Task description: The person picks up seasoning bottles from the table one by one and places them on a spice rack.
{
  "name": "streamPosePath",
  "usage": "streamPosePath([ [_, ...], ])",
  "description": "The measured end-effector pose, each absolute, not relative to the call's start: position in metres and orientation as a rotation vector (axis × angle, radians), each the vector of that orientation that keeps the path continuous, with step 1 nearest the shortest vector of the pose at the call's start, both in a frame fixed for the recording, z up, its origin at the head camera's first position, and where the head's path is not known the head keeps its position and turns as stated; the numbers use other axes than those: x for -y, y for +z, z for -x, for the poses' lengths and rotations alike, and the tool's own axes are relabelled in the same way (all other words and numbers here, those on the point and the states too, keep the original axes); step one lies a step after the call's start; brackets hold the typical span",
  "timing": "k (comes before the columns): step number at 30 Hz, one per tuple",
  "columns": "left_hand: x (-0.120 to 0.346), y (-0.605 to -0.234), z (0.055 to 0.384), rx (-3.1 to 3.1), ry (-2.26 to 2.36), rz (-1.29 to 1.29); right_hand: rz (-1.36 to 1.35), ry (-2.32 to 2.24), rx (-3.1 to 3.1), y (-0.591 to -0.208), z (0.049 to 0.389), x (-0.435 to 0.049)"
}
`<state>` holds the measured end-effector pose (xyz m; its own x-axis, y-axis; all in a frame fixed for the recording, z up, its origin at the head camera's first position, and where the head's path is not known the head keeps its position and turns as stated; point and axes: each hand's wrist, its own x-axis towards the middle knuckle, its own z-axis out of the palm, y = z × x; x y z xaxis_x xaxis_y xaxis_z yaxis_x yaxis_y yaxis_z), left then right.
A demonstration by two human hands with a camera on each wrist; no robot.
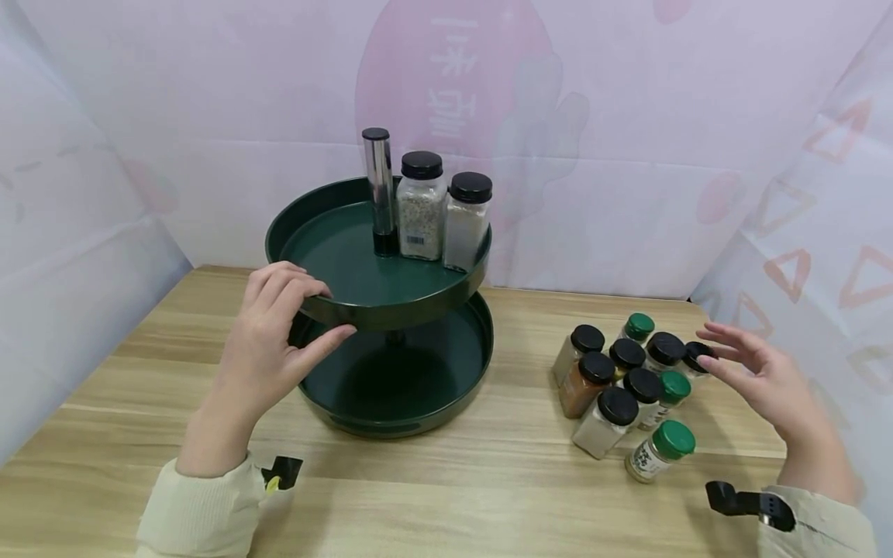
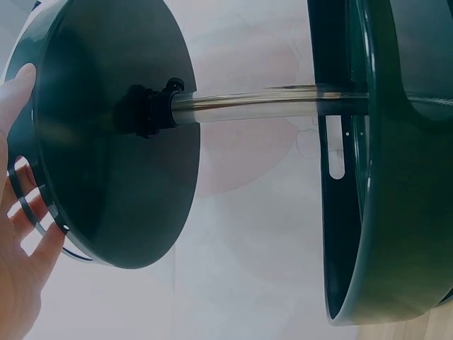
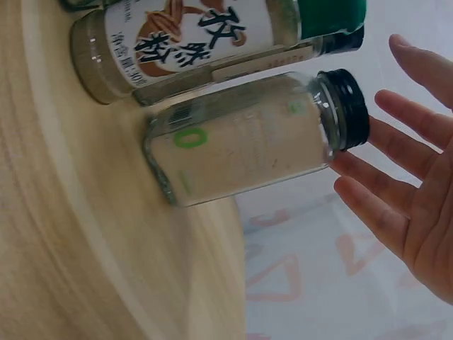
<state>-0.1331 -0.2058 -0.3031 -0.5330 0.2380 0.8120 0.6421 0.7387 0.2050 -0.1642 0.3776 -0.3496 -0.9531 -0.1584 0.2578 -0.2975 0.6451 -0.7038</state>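
Observation:
My left hand point(image 1: 268, 337) holds the front left rim of the upper tray point(image 1: 370, 316) of a dark green two-tier turntable rack, fingers over the edge and thumb underneath. In the left wrist view, the left hand point(image 2: 25, 262) is at that tier's edge, with a metal post point(image 2: 248, 101) joining it to the lower tray point(image 2: 407, 212). At the right, my right hand point(image 1: 763, 380) hovers by the rearmost right jar, fingers spread and curved. In the right wrist view, a black-capped glass jar point(image 3: 244, 142) of pale powder stands just before the fingers point(image 3: 403, 152).
Two black-capped jars point(image 1: 422, 209) stand on the upper tray beside a chrome post point(image 1: 380, 186). Several spice bottles with black or green caps cluster on the wooden table point(image 1: 502, 496); one green-capped bottle point(image 1: 659, 451) stands nearest the front. Printed cloth point(image 1: 628, 225) hangs behind.

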Motion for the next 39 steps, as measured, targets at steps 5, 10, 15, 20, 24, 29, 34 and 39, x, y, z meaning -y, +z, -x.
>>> streamPosePath([
  [5,0.204,-0.305,0.134,2.102,-0.644,0.655,-0.386,1.199,2.694,-0.359,0.164,-0.381],
  [10,0.202,-0.307,0.136,2.075,-0.660,0.659,-0.356,1.193,2.744,-0.364,0.161,-0.384],
  [15,0.202,-0.306,0.136,2.099,-0.653,0.662,-0.345,1.205,2.784,-0.367,0.160,-0.391],
  [20,0.204,-0.304,0.136,2.119,-0.630,0.662,-0.376,1.291,2.787,-0.376,0.163,-0.396],
  [24,0.203,-0.304,0.137,2.117,-0.620,0.670,-0.493,1.498,2.697,-0.388,0.164,-0.398],
  [29,0.203,-0.305,0.136,2.109,-0.632,0.670,-0.653,1.709,2.544,-0.401,0.168,-0.396],
  [34,0.204,-0.304,0.135,2.101,-0.634,0.669,-0.635,1.736,2.489,-0.405,0.170,-0.394],
  [39,0.205,-0.304,0.136,2.103,-0.621,0.668,-0.582,1.691,2.476,-0.406,0.173,-0.389],
])
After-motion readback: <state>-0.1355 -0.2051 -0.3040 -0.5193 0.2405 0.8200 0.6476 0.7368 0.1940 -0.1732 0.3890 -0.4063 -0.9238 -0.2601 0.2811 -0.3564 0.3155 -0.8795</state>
